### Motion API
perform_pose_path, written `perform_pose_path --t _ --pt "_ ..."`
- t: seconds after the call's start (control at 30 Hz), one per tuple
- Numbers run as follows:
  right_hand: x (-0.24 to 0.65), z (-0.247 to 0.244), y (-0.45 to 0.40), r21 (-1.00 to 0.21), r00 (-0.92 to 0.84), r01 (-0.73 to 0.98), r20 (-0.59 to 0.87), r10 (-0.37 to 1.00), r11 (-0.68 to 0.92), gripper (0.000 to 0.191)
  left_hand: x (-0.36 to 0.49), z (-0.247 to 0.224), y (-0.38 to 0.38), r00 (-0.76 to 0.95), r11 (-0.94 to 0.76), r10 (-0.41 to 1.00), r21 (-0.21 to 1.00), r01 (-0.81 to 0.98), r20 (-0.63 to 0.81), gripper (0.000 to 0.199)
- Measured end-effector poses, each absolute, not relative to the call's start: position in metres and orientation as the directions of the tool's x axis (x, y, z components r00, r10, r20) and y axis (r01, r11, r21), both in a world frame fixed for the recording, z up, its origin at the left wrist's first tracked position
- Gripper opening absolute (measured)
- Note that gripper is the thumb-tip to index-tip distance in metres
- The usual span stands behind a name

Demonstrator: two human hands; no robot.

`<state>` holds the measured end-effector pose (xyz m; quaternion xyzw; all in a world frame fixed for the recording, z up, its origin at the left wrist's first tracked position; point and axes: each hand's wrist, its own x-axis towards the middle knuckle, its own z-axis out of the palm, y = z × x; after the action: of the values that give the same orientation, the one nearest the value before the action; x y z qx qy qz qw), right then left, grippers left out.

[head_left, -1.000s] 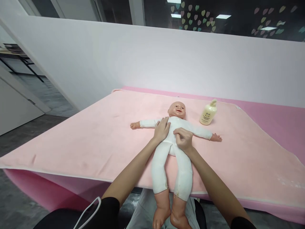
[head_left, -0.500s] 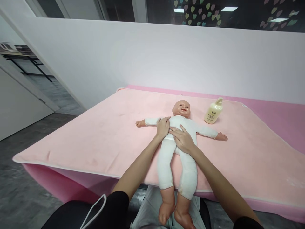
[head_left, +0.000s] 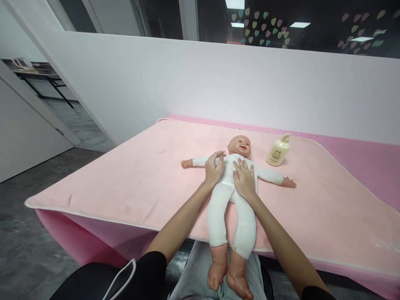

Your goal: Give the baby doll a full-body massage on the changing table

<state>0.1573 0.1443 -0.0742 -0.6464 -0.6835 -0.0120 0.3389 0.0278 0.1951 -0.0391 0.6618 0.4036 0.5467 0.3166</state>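
Observation:
A baby doll (head_left: 229, 177) with a white cloth body lies on its back, arms spread, its head away from me and its feet hanging over the near table edge. My left hand (head_left: 214, 168) rests along the side of its chest, fingers stretched toward the shoulder. Flat on the belly and chest lies my right hand (head_left: 244, 178), fingers spread and pointing at the doll's head. Neither hand grips anything. Beside the doll's head, to the right, stands a pale yellow pump bottle (head_left: 278, 151).
A pink blanket (head_left: 125, 183) covers the table under the doll. Behind it rises a white wall (head_left: 200, 79) with dark glass above, bearing heart stickers. At the far left a dark-legged table (head_left: 46, 77) stands beyond a doorway. A white cord (head_left: 123, 279) hangs near my left sleeve.
My right hand has turned and slid from across the belly up toward the chest, away from the left hand. My left hand's fingers have lifted slightly. The view has tilted a little upward.

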Motion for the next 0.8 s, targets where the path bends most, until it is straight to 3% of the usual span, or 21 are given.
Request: perform_pose_path --t 0.1,0.2,0.33,0.4,0.5,0.8 --pt "0.166 -0.08 0.15 -0.518 0.195 0.851 0.473 0.859 0.092 0.047 0.035 -0.033 0.187 0.425 -0.334 0.838 0.938 -0.097 0.342 0.032" --pt "0.176 -0.088 0.156 -0.697 0.348 0.709 0.474 0.808 0.104 0.047 0.039 -0.034 0.184 0.699 -0.185 0.672 0.969 -0.162 0.245 0.035" --pt "0.184 -0.097 0.161 -0.908 0.566 0.351 0.401 0.72 0.229 0.04 0.038 -0.033 0.182 0.838 -0.411 0.483 0.911 -0.038 0.253 0.037" --pt "0.185 -0.097 0.161 -0.937 0.632 0.217 0.348 0.693 0.273 0.036 0.037 -0.03 0.181 0.889 -0.556 0.412 0.828 0.072 0.2 0.045" --pt "0.183 -0.092 0.161 -0.952 0.694 0.107 0.278 0.664 0.286 0.03 0.038 -0.028 0.182 0.9 -0.688 0.417 0.69 0.224 0.123 0.049" --pt "0.176 -0.072 0.152 -0.959 0.696 0.022 0.217 0.684 0.282 0.025 0.044 -0.039 0.197 0.813 -0.751 0.564 0.499 0.432 0.145 0.05"
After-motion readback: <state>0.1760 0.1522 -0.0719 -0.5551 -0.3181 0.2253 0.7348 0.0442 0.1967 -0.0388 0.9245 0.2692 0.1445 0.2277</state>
